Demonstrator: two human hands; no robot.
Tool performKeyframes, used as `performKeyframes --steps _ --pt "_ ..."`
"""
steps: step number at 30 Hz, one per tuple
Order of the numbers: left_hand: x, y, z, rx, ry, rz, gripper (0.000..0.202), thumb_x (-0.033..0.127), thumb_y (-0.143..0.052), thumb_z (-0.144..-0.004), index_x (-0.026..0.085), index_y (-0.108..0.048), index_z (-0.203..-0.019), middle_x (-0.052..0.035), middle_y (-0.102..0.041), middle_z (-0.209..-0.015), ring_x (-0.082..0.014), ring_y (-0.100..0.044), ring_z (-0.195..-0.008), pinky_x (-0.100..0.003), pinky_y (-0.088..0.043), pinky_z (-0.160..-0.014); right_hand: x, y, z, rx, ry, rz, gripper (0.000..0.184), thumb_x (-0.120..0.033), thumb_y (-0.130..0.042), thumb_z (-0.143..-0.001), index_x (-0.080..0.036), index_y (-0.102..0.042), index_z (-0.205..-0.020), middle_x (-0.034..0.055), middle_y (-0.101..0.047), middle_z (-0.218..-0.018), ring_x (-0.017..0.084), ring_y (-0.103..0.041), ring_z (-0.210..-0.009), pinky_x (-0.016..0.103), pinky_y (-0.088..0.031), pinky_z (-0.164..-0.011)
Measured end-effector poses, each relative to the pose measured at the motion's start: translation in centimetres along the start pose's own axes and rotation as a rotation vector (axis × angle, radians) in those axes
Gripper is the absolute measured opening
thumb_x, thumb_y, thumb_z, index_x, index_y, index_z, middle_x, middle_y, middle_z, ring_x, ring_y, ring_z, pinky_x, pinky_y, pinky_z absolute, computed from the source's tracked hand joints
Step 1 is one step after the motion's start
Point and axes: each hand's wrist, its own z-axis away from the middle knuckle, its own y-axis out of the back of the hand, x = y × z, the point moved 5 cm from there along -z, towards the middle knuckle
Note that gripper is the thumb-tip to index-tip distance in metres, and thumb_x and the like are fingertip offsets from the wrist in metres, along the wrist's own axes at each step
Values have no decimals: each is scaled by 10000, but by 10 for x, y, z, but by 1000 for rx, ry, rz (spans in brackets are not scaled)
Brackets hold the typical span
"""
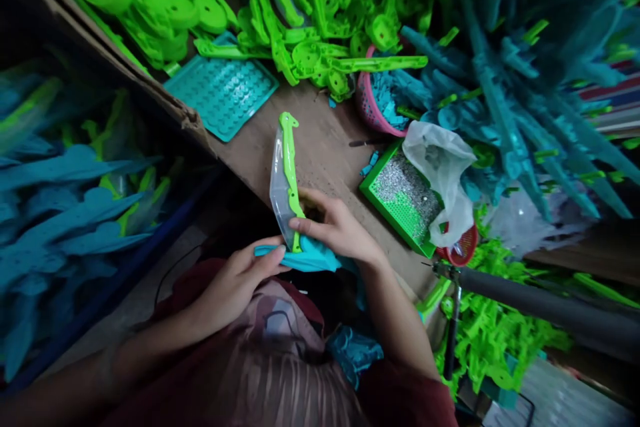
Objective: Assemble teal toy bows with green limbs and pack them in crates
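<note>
Head view: both hands are closed on the toy knife (287,173). The left hand (233,280) pinches the teal handle (307,259) to steady it. The right hand (340,230) clamps the joint, seemingly seating the blade, which points up beyond the grip, over the desk (325,147). A green tray (400,197) sits just right.

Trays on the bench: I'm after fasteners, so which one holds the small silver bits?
The green tray, close by the right hand and partly under a clear bag; the teal tray shows only its moulded dimples.
</note>
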Motion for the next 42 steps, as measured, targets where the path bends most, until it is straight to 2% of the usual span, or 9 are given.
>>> performKeyframes --steps 8,14,20,26,31,34,39,40,42 --pt "-5 -5 -2 65 -95 72 479 550 -675 -888 151 -699 -1152 -112 -762 -1133 -265 -740 -1002 -413 -607 -931 -3 4 5 -5 85 -6 493 -458 -656 -915 -209 -581 -1334 54 -690 -1120 193 -644 -1018 382 -546 -948" --pt "-1 -11 -3 200 -169 70 550 626 -709 -820 104 -730 -994 -112 -779 -939 -252 -753 -832 -392 -648 -796 1 7 5 25 39 -10 427 -420 -655 -912 -167 -603 -1252 48 -676 -1026 177 -630 -941 341 -535 -862" --pt "-3 -12 -7 127 -153 142 448 557 -679 -883 132 -723 -1016 -98 -777 -1018 -237 -745 -937 -363 -634 -851 2 4 -2 54 33 124 376 -434 -639 -921 -165 -642 -1183 44 -694 -971 174 -622 -860 322 -508 -801" --pt "-7 -5 -8 175 -122 118 451 537 -700 -877 116 -714 -1039 -120 -767 -1101 -277 -723 -1061 -435 -598 -972 -14 7 11 25 138 420 468 -497 -619 -937 -172 -630 -1273 98 -707 -1135 226 -644 -1016 359 -491 -909" --pt "-9 -8 -12 188 -119 101 516 590 -767 -785 132 -731 -1020 -131 -763 -1135 -327 -708 -1100 -503 -598 -964 -11 10 37 51 -18 378 486 -567 -535 -964 -154 -663 -1187 72 -725 -976 206 -675 -879 333 -527 -819" --pt "-8 -7 -10 263 -75 98 567 619 -818 -702 160 -744 -1026 -100 -779 -1099 -311 -708 -1101 -484 -584 -999 -12 24 75 329 58 455 426 -450 -535 -986 -179 -594 -1310 107 -687 -1135 236 -654 -1045 380 -534 -937" --pt "-11 -2 -19 312 131 49 612 702 -846 -561 243 -789 -962 -48 -782 -1126 -281 -667 -1200 -336 -558 -1019 5 92 213 1594 83 730 482 -366 -407 -996 -249 -453 -1461 157 -556 -1292 319 -517 -1318 563 -467 -1072" --pt "-13 0 -22 309 151 15 592 711 -840 -554 262 -799 -938 -42 -786 -1114 -284 -678 -1184 -324 -572 -991 15 106 234 1692 66 674 491 -370 -374 -996 -243 -443 -1466 155 -563 -1283 314 -532 -1312 562 -481 -1053" --pt "-15 8 -28 279 163 -86 543 749 -789 -583 278 -813 -853 -52 -799 -1055 -311 -716 -1107 -344 -615 -911 35 135 249 1574 127 418 510 -401 -401 -973 -239 -440 -1455 138 -608 -1248 297 -610 -1221 535 -527 -983"
